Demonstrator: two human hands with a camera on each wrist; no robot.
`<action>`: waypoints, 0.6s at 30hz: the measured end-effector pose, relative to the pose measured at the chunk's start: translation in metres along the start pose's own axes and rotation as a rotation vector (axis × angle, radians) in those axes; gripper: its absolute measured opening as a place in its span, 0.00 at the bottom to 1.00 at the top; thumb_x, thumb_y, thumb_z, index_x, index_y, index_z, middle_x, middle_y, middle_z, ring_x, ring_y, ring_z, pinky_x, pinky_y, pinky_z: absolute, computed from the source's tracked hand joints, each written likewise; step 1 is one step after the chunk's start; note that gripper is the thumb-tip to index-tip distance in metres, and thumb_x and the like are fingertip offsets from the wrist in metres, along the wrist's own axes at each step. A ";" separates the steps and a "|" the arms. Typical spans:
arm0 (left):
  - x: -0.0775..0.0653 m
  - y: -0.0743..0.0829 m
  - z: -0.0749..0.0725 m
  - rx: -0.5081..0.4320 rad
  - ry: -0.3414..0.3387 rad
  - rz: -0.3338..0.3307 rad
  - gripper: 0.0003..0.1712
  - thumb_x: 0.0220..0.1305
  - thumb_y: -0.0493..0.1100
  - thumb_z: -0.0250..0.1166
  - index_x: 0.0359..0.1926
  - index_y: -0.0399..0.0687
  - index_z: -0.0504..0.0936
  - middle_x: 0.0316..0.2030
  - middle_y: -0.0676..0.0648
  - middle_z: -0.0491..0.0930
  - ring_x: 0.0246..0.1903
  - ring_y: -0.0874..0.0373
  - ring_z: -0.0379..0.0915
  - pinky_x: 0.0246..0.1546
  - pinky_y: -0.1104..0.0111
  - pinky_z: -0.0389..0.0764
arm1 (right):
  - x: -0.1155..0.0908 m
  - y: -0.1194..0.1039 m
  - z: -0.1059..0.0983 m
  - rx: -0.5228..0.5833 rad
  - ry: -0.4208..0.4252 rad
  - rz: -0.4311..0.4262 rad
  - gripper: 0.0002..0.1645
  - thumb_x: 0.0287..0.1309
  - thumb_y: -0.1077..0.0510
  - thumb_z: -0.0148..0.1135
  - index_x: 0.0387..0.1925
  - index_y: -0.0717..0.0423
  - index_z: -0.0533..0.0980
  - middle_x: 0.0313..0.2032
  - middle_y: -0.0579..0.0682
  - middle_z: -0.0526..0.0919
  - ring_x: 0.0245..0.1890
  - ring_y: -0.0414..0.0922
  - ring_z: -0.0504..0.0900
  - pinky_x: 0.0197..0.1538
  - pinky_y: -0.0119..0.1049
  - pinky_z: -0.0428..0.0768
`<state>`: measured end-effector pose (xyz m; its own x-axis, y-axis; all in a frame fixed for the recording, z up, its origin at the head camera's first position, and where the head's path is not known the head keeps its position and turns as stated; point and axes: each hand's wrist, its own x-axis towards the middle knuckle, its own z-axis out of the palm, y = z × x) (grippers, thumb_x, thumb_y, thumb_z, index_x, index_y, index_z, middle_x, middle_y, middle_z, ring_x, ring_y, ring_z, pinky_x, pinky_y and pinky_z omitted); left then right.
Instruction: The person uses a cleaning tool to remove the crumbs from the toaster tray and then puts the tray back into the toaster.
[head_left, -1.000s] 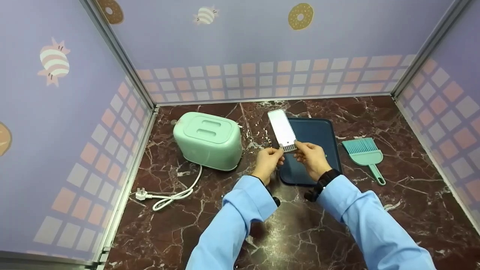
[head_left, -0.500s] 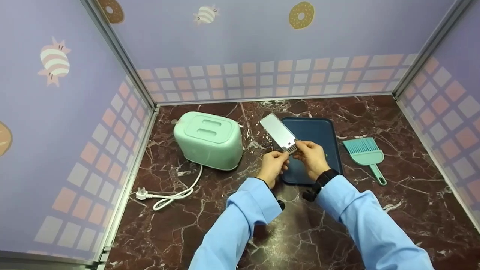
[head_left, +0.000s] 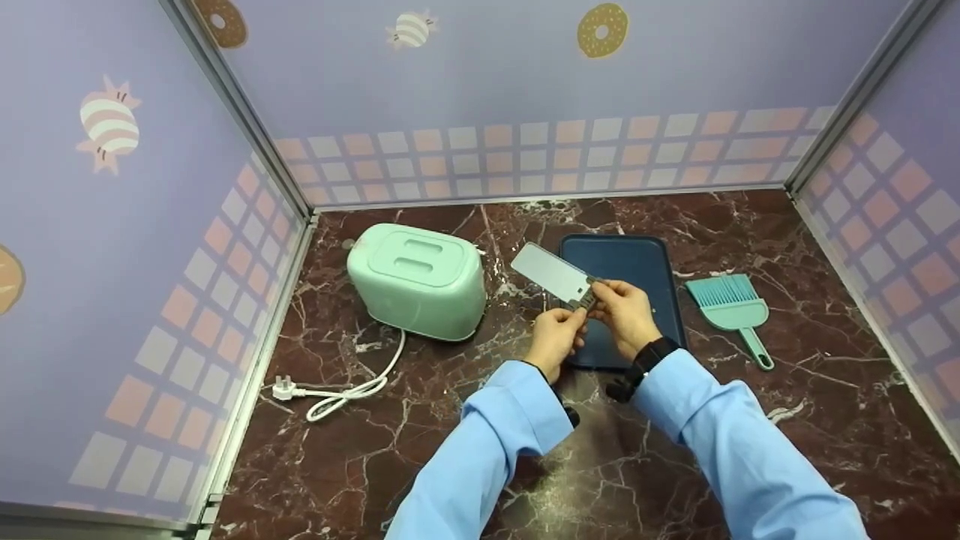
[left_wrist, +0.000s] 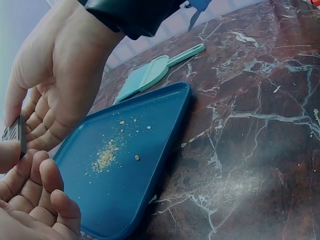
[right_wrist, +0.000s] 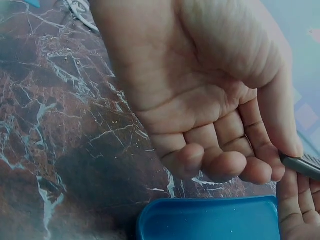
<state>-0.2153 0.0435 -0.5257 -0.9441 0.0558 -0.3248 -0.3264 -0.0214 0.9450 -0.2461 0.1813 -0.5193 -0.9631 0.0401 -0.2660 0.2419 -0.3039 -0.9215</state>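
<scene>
Both hands pinch the slotted end of a flat silver crumb tray (head_left: 551, 271) between thumbs and fingers. It is held above the left side of the dark blue tray (head_left: 622, 251), its far end pointing to the back left. My left hand (head_left: 556, 341) grips the near corner, and my right hand (head_left: 628, 316) grips the corner to its right. In the left wrist view, crumbs (left_wrist: 106, 156) lie on the blue tray. The right wrist view shows the right thumb pressing on the slotted end (right_wrist: 302, 166), with the other fingers curled.
A mint green toaster (head_left: 420, 281), with a lid on top, stands to the left. Its white cord (head_left: 345, 394) and plug (head_left: 283, 388) lie in front of it. To the right lies a teal hand brush (head_left: 727, 304). Patterned walls enclose the marble-look table (head_left: 360, 480).
The crumb tray has swung to the left, its far end moving left and nearer to me. My left hand has shifted right and slightly closer; the right hand has hardly moved.
</scene>
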 end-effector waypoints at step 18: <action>0.002 0.050 -0.069 0.626 -0.083 0.442 0.16 0.76 0.51 0.60 0.45 0.43 0.86 0.37 0.47 0.85 0.36 0.54 0.81 0.42 0.65 0.82 | 0.004 -0.009 -0.013 -0.070 0.022 -0.073 0.16 0.78 0.57 0.52 0.55 0.67 0.69 0.32 0.49 0.73 0.28 0.39 0.70 0.31 0.30 0.72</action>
<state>-0.2371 -0.0264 -0.4820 -0.9661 0.2490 0.0689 0.1909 0.5082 0.8398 -0.2510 0.1962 -0.5161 -0.9759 0.0813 -0.2026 0.1791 -0.2324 -0.9560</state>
